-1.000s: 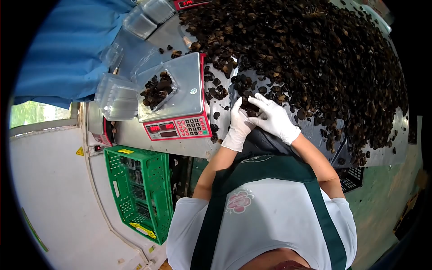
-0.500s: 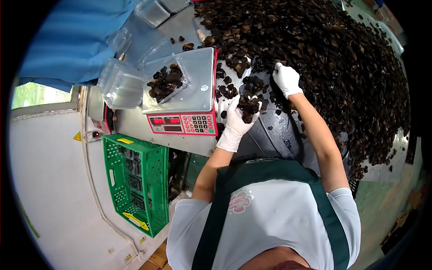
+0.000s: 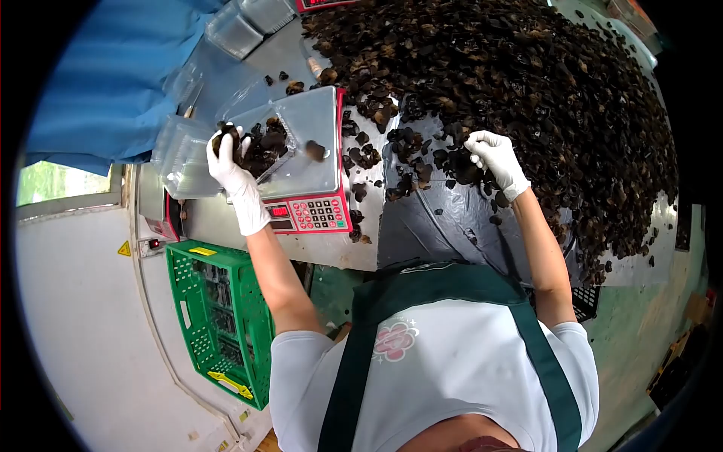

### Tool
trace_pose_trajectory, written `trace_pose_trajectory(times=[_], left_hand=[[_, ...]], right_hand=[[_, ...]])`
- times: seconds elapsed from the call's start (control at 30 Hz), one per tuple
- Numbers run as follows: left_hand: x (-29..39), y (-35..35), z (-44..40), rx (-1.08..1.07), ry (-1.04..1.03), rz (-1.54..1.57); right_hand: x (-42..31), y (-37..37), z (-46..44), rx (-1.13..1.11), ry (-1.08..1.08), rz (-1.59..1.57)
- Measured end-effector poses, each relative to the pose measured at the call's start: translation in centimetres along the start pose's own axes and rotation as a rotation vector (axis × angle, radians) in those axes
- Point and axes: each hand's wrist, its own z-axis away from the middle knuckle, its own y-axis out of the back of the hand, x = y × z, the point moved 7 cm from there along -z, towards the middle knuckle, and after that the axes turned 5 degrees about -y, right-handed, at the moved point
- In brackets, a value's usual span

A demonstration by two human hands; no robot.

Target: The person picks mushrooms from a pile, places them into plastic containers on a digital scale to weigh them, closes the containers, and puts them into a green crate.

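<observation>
My left hand [image 3: 235,175], in a white glove, is at the clear plastic tray [image 3: 285,160] on the scale [image 3: 312,181]. Its fingers curl round several dark wood ear mushrooms [image 3: 226,135], and more lie in the tray. A single blurred mushroom [image 3: 315,151] shows over the scale's plate, right of the tray. At the near edge of the big mushroom pile [image 3: 542,83], my right hand [image 3: 498,162], also gloved, has its fingers bent against a small clump of mushrooms [image 3: 463,167]. Its fingertips are partly hidden.
Stacked clear trays [image 3: 181,154] stand left of the scale, with more trays [image 3: 233,34] behind. Below the table's left side is a green crate [image 3: 263,331] holding packed trays. Loose mushrooms [image 3: 361,154] are scattered between scale and pile. A blue curtain [image 3: 113,75] hangs at left.
My left hand has moved left with mushrooms, from beside the scale to the tray. My right hand has shifted slightly down and right along the pile's edge. The view has shifted a little.
</observation>
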Motion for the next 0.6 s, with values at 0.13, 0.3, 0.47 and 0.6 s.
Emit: trace_pose_trajectory(times=[0.13, 0.3, 0.47, 0.6], left_hand=[[-3.2, -1.4, -1.1, -0.464, -0.434, -0.951], [-2.8, -2.3, 0.1, -0.393, -0.446, -1.246], [3.0, -7.7, 5.6, -0.374, -0.745, -0.917], [0.6, -13.2, 13.0, -0.638, -0.267, -0.464]], right_hand=[[0.9, 0.1, 0.2, -0.035, -0.008, -0.054], [1.5, 0.6, 0.8, -0.042, -0.029, -0.08], [2.0, -0.3, 1.6, -0.217, -0.02, -0.409], [3.7, -1.7, 1.4, -0.517, -0.067, -0.664]])
